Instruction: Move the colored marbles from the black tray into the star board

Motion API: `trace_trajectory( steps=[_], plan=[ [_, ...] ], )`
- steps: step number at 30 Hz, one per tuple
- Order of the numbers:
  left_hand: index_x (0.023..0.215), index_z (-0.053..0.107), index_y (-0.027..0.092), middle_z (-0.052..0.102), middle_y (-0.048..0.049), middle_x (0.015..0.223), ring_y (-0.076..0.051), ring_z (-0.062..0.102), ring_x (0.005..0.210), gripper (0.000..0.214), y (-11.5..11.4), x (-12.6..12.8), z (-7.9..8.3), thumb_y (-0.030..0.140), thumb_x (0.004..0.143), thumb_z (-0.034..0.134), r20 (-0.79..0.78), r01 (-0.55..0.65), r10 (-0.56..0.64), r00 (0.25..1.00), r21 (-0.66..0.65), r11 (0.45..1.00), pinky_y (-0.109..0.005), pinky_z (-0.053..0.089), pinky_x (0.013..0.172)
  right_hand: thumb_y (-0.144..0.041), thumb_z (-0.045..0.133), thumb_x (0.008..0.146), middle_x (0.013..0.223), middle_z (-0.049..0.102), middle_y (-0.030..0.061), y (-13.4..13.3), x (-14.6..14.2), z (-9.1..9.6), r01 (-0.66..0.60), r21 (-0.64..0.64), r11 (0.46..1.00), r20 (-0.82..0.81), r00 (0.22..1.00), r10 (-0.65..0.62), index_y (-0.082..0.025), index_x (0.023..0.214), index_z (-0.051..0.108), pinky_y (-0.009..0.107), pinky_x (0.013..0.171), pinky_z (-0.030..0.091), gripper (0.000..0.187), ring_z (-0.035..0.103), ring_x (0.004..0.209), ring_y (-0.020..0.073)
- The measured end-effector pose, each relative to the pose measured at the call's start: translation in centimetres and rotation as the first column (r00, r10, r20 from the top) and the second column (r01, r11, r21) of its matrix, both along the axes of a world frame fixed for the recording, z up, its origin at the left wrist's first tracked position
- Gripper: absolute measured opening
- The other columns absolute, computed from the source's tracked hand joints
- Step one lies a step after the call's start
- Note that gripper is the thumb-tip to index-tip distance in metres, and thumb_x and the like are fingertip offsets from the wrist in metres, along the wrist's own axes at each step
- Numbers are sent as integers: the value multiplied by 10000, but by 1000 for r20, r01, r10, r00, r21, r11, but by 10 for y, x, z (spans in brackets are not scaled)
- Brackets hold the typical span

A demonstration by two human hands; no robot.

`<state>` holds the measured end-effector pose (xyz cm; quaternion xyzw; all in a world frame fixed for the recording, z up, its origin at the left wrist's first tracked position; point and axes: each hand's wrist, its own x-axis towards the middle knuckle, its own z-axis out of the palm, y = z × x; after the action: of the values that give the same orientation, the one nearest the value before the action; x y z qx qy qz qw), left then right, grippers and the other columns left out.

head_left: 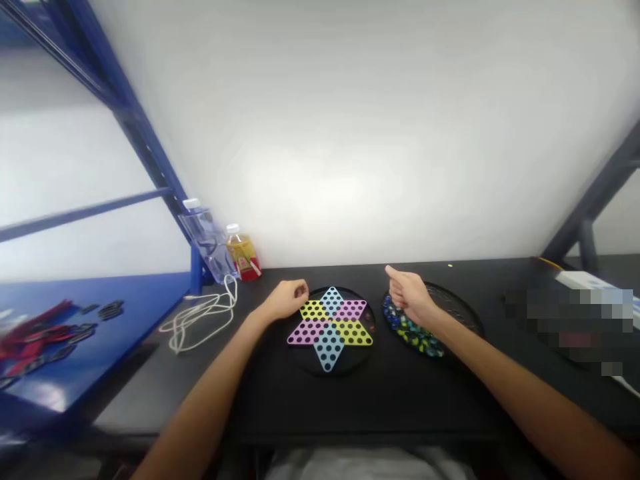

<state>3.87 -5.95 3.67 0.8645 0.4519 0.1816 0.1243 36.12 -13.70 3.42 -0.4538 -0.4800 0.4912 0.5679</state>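
Note:
A star-shaped Chinese checkers board (330, 328) in yellow, blue and pink, dotted with dark holes, sits in a round black tray (345, 369). At its upper left edge my left hand (287, 298) is closed with fingers curled; whether it grips the rim is hidden. To the right, a second round black tray (467, 308) has blue, teal and yellow-green marbles (413, 335) gathered along its left side. Over that tray is my right hand (411, 297), its fingers folded and the thumb pointing up-left. Anything inside these fingers is too small or hidden to tell.
At the back left stand a clear pitcher (213, 243) and a bottle of yellow liquid (243, 253). A white cord (200, 320) lies coiled before them. Red and black pieces (45, 340) lie on a blue table (135, 333). A white box (593, 287) is at right.

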Motion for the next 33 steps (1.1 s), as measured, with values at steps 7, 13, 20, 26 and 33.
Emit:
trace_trajectory(
  steps=[7, 13, 20, 26, 33],
  plan=[
    [806, 645, 170, 627, -17, 680, -143, 546, 605, 190, 0, -1, 1, 277, 794, 489, 1, -8, 8, 1000, 4, 1000, -245, 385, 588, -439, 414, 968, 692, 637, 35, -32, -13, 19, -320, 166, 933, 926, 376, -36, -202, 884, 614, 268, 619, 347, 321, 568, 628, 172],
    [815, 653, 167, 628, -20, 688, -145, 543, 608, 204, 0, -1, 1, 285, 793, 489, -5, -13, 13, 1000, 5, 1000, -245, 393, 594, -405, 372, 984, 850, 700, 150, -38, -28, 19, -320, -12, 947, 1000, -25, 5, -171, 980, 602, 302, 662, 390, 328, 663, 757, 259],
    [814, 652, 167, 620, -17, 679, -143, 541, 606, 201, 0, -1, 1, 283, 790, 490, 11, -13, 13, 1000, -2, 1000, -245, 392, 588, -349, 455, 951, 835, 692, 135, -35, -28, 16, -310, 2, 951, 998, 56, 16, -170, 957, 620, 296, 652, 389, 244, 653, 754, 244],
    [821, 654, 167, 618, -17, 686, -142, 531, 613, 208, -1, 0, 2, 296, 782, 496, 23, -22, 23, 999, -16, 1000, -245, 392, 588, -468, 504, 896, 524, 455, -43, -17, -11, 12, -243, 8, 970, 478, 853, 210, -172, 833, 611, 224, 461, 294, 320, 377, 437, 96],
    [804, 649, 170, 610, -11, 665, -137, 525, 597, 184, 1, -1, 1, 286, 778, 508, 24, -23, 23, 999, -11, 1000, -240, 382, 585, -479, 551, 857, 526, 292, -95, 0, 12, 11, -307, -72, 949, -317, 909, 270, -184, 825, 543, 200, 359, 101, 297, 83, 399, 55]
  ],
)
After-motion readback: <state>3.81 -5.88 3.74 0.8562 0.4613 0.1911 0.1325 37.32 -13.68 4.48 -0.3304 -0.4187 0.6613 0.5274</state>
